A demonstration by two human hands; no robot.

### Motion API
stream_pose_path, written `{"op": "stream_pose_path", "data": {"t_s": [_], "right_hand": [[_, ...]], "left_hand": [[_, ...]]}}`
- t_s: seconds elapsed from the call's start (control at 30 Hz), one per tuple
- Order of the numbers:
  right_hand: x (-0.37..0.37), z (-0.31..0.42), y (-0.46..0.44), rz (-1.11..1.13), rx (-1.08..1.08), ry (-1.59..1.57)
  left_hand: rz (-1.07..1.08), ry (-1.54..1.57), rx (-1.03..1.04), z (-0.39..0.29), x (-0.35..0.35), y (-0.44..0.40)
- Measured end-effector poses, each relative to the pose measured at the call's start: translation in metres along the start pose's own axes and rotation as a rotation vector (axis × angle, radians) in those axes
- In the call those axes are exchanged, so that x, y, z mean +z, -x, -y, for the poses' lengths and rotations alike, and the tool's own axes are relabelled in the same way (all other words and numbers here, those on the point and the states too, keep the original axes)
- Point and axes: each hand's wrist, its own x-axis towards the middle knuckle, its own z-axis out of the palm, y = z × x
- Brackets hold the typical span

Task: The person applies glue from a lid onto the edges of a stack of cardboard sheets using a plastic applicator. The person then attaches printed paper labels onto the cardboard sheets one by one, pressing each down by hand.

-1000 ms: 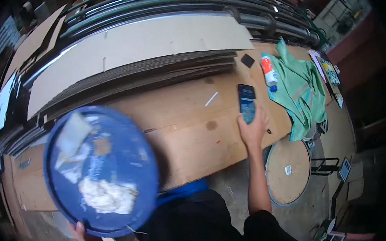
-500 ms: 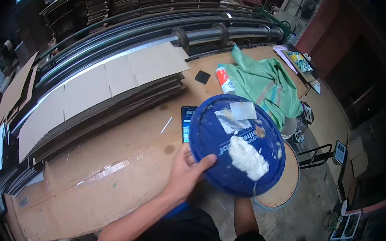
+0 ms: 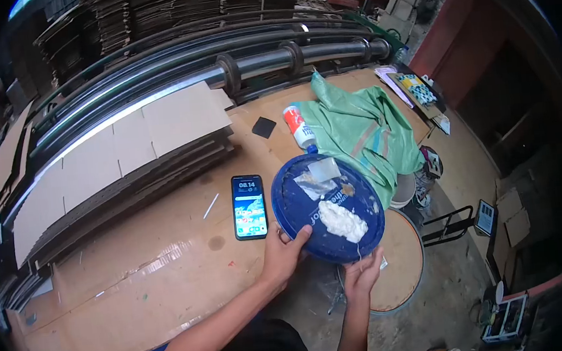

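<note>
Beside the phone (image 3: 249, 207), left grip (image 3: 280, 255) and right grip (image 3: 363, 277) clasp the round lid (image 3: 296, 215) face-up.

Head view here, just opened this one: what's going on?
A person is holding a round blue lid with a white lump on its top. The left hand grips the left edge, thumb on top; the right hand is at the near edge. To the left of the lid, a phone lies on the brown tabletop with its screen lit. Beyond the lid are a bottle and a crumpled green sheet.
</note>
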Motion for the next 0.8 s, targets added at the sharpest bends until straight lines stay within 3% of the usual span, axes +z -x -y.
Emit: {"op": "stream_pose_path", "data": {"t_s": [0.17,0.27,0.37,0.4,0.47,0.53,0.57,0.63,0.73,0.8], "right_hand": [[-0.003,-0.003,-0.055,0.111,0.034,0.022],[-0.004,-0.009,-0.083,0.139,0.057,0.109],[0.018,-0.012,-0.075,0.099,0.059,0.186],[0.018,-0.014,-0.075,0.080,0.063,0.153],[0.024,-0.015,-0.069,0.055,0.044,0.179],[0.023,-0.019,-0.064,0.026,0.026,0.202],[0.017,-0.018,-0.064,0.007,0.013,0.387],[0.011,-0.015,-0.062,-0.005,0.002,0.571],[0.004,-0.009,-0.062,0.100,0.079,0.778],[0.001,0.008,-0.075,-0.018,-0.386,1.157]], "left_hand": [[0.080,0.161,0.057,0.008,0.009,-0.036],[0.130,0.101,-0.158,0.006,0.004,-0.040],[0.245,-0.117,-0.207,0.006,-0.019,-0.002],[0.243,-0.119,-0.210,0.005,-0.030,0.011],[0.487,-0.088,-0.194,-0.001,-0.056,0.038],[0.512,-0.097,-0.179,-0.021,-0.081,0.065],[0.543,-0.108,-0.161,-0.031,-0.094,0.078],[0.473,-0.222,-0.065,-0.047,-0.126,0.102],[0.124,-0.306,0.111,-0.055,-0.186,0.143],[-0.106,-0.315,0.221,-0.053,-0.222,0.167]]}}
